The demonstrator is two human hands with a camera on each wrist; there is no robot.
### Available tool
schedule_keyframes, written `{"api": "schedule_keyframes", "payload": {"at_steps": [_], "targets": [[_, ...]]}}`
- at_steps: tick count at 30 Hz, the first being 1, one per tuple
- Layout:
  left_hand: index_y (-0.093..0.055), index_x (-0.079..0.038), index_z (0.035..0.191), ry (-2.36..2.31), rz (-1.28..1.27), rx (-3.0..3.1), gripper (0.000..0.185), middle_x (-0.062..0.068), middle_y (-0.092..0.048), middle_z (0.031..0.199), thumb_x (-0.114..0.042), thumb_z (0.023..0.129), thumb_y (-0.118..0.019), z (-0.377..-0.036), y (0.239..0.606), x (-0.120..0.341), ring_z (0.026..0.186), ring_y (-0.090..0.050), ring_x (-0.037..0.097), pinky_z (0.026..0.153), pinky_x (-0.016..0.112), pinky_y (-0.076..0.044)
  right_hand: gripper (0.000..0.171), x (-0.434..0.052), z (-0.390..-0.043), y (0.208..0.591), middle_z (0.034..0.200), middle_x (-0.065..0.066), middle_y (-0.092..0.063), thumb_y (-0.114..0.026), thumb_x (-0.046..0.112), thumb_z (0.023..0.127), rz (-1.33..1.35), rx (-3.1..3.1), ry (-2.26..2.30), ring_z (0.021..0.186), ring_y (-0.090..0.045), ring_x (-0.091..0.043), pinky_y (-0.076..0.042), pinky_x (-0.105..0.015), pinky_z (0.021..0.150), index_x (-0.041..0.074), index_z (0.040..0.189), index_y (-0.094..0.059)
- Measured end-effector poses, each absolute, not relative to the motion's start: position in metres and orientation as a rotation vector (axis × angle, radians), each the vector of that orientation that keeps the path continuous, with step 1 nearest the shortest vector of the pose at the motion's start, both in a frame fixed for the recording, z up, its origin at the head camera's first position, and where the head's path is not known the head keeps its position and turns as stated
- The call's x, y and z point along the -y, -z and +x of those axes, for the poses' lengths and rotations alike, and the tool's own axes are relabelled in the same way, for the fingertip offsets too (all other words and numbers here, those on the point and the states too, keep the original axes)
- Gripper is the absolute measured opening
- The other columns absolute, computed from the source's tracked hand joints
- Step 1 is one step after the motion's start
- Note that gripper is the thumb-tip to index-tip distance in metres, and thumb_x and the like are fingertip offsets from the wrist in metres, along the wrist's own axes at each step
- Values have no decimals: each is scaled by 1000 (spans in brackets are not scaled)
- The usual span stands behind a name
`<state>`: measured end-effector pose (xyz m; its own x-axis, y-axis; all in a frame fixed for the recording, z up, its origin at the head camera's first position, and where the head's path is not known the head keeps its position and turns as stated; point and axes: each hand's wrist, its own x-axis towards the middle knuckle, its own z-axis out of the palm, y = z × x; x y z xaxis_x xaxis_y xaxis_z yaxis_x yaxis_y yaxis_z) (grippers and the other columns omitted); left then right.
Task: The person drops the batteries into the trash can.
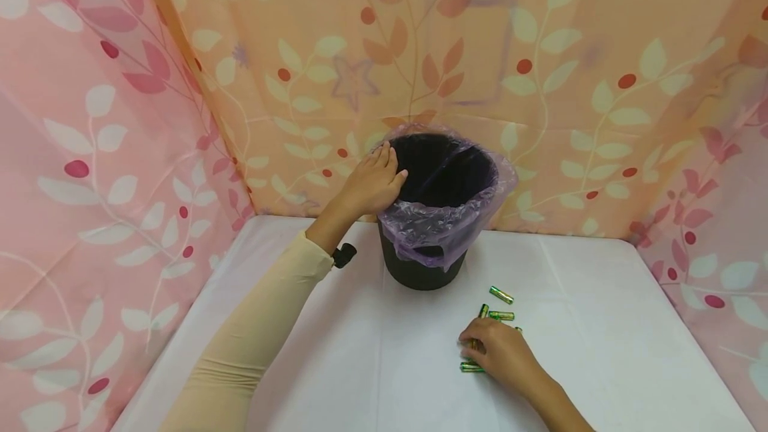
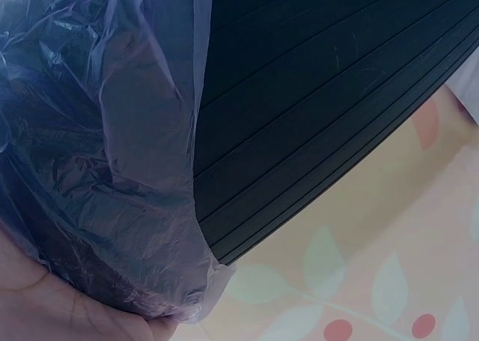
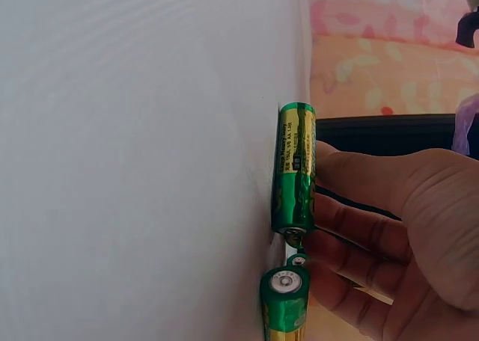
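A: Reading left to right: left hand (image 1: 371, 185) sits on the near-left rim of the bin (image 1: 420, 271), fingers laid over the edge, thumb hooked round it. It's gripping the purple liner (image 1: 420, 229) against the rim. The left wrist view confirms it: palm pressed on liner film, ribbed black wall right beside it.

B: And the batteries?

A: Batteries (image 1: 501, 295) lie on the white counter (image 1: 630, 352), in front of the bin and to its right. Loose cluster, well clear of the left hand. Right hand (image 1: 504, 352) is on top of the near end of the cluster.

B: Holding one?

A: Yes. In the right wrist view the fingers (image 3: 352, 229) curl round a green-and-gold battery (image 3: 293, 169) that lies flat on the counter. A second battery (image 3: 284, 300) lies end-on just beside it, nearly touching.

B: Long axis?

A: The gripped one runs roughly front to back, one end toward the bin. In the head view the others differ: two lie mostly left-right, one is angled. I can't see those under the palm.

B: So which hand is nearer?

A: Right, clearly; it's in contact. From that hand the bin mouth lies forward, left and higher than the counter. My read: the left hand steadies the bin and holds the liner open, so the path from the cluster to the mouth is short and unobstructed. Risk I'd flag is neighbouring batteries rolling if nudged.
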<state>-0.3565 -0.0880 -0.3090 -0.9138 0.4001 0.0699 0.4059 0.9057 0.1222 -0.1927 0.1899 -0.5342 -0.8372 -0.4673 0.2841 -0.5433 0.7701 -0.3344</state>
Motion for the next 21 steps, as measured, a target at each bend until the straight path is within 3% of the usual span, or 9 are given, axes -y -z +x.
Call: {"api": "schedule_keyframes", "payload": {"at_steps": [10,14,18,21], "targets": [[-10,5,160,234,-646,3024,68,19,-1,169,-41,111,-22,-355,308,89,156,-1,32,126,42,-2,14,-188,-192,535,92,13,-71,-88,24,77,820,2802,-527,92,-68,-12,-58,-34,79,22,87,-78],[-11,4,160,246,-640,3024,68,19,-1,169,-41,111,-22,-355,308,88,156,-1,32,126,43,-2,13,-187,-190,534,92,14,-70,-84,11,79,851,2769,-517,90,-69,-10,-59,-32,76,22,85,-78],[-11,4,160,249,-637,3020,68,18,-1,169,-41,111,-23,-357,310,88,156,-1,31,126,43,-2,30,-186,-188,532,94,14,-70,-73,-6,75,872,2787,-513,92,-68,-9,-59,-32,78,21,86,-78],[-11,4,160,242,-642,3017,68,19,-1,169,-41,111,-23,-358,310,88,156,-1,32,126,43,-2,34,-185,-187,530,97,13,-69,-72,-11,73,891,2812,-503,92,-67,-9,-59,-32,77,19,86,-79]]}}
